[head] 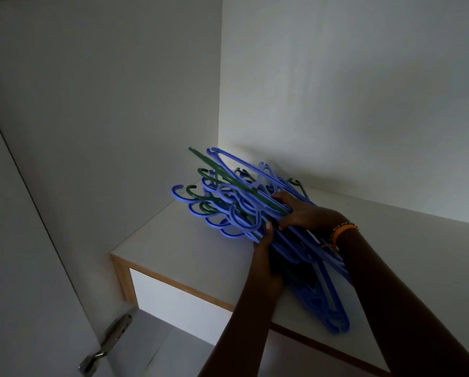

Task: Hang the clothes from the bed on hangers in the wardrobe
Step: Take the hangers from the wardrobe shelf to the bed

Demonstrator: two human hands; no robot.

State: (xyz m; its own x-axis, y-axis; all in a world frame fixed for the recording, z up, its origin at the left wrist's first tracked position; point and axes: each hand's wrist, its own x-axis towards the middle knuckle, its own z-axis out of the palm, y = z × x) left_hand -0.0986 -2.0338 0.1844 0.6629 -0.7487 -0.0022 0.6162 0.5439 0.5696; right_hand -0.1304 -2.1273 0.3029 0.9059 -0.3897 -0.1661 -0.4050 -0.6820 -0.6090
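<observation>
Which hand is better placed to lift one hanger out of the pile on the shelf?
Probably the right hand. It lies on top of the hanger pile, fingers near the hooks. The left hand grips the pile from the side and below, so it can steady the rest on the shelf.

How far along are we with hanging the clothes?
Early. Done: the wardrobe is open, its door hinge showing. In hand: both the left hand and right hand grip a bundle of hangers on the shelf. Left: no clothes are in view, so all the hanging remains.
</observation>
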